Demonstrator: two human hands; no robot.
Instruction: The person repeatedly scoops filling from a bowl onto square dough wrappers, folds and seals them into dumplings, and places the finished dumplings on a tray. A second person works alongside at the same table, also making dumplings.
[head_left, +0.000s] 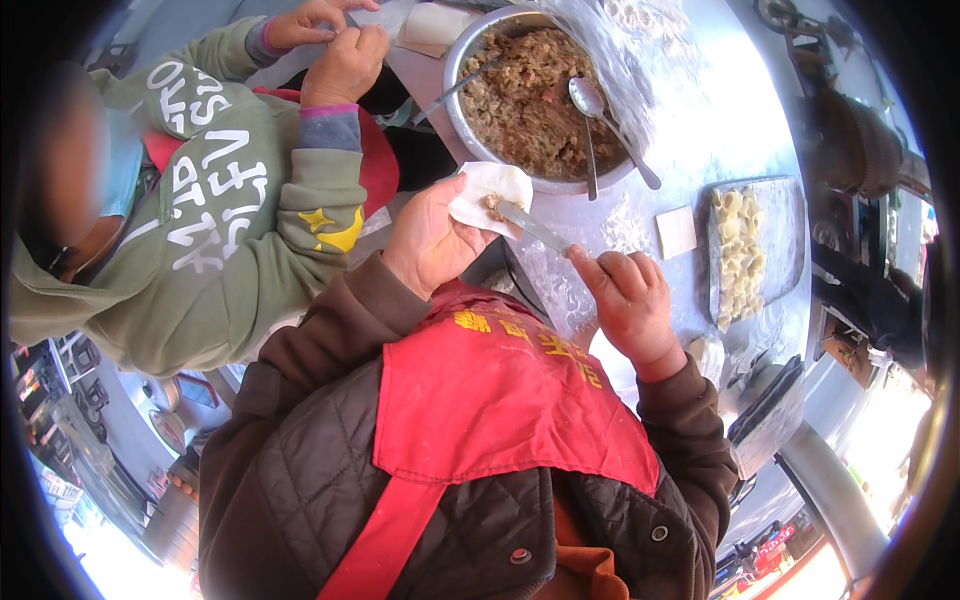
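A square dough wrapper (480, 196) lies across the fingers and palm of my left hand (435, 236). My right hand (626, 300) grips a flat, narrow spatula-like tool (541, 231), whose tip touches a small dab of filling (493, 204) on the wrapper. Just beyond my hands stands a large metal bowl (455, 97) of minced filling (525, 97). Two metal spoons (589, 97) rest in it with their handles over the near rim, and another thin utensil (457, 90) leans over its left side.
At the right, a tray (784, 247) holds rows of folded dumplings (739, 255). A stack of wrappers (676, 232) lies left of it on the floured table (630, 217). More wrappers (435, 26) lie behind the bowl's left side. A co-worker (225, 195) works close at my left. Clear plastic sheeting (615, 60) covers the bowl's right edge.
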